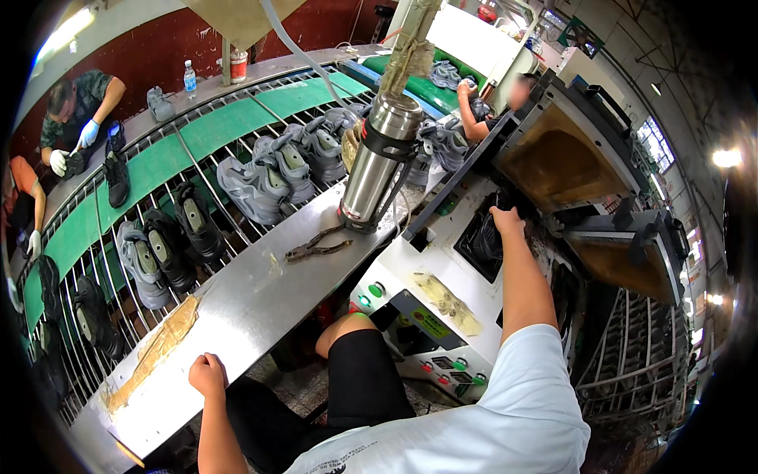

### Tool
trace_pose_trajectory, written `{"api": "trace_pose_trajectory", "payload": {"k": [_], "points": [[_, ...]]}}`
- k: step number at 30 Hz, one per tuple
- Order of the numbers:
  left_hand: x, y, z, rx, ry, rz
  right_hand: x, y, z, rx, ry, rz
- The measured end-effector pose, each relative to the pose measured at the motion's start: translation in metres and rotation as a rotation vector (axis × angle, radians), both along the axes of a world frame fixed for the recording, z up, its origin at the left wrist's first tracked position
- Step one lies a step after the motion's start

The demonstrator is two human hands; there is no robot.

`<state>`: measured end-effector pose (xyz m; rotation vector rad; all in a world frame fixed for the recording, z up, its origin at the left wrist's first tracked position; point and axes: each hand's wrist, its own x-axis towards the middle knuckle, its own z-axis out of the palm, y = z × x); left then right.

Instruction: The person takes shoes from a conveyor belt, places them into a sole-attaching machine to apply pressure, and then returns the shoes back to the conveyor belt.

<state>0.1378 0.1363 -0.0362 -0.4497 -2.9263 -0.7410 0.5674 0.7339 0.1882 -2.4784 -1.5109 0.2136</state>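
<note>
At the right, the open press machine (553, 150) with its white control panel holds a black shoe (483, 241) in its cavity, and the right hand (505, 221) grips that shoe's top. Left of it runs the steel bench (260, 292), carrying a steel flask (384, 162) and pliers (317, 245). The left hand (207, 374), a closed empty fist, rests on the bench's near edge.

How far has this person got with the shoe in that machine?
Partly through, it seems. Done: a black shoe already sits in the open press machine. In hand: the right hand reaches into the cavity and touches that shoe, while the left hand rests as a fist on the steel shelf. Left: the lid still stands raised, and many grey shoes and black ones wait on the conveyor.
</note>
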Motion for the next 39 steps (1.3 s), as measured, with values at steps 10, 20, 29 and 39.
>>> {"api": "trace_pose_trajectory", "payload": {"k": [10, 20, 29, 39], "points": [[0.012, 0.025, -0.017, 0.116, -0.182, 0.119, 0.029, -0.136, -0.039, 0.336, -0.250, 0.531], [0.211, 0.255, 0.019, 0.994, -1.538, -0.455, 0.057, -0.378, -0.082, 0.578, 0.345, 0.947], [0.183, 0.206, 0.016, 0.813, -1.720, -0.562, 0.007, -0.434, -0.144, 0.184, 0.626, 1.062], [0.036, -0.112, 0.003, 1.172, -0.942, 0.102, -0.243, -0.441, -0.197, -0.041, 0.725, 1.806]]}}
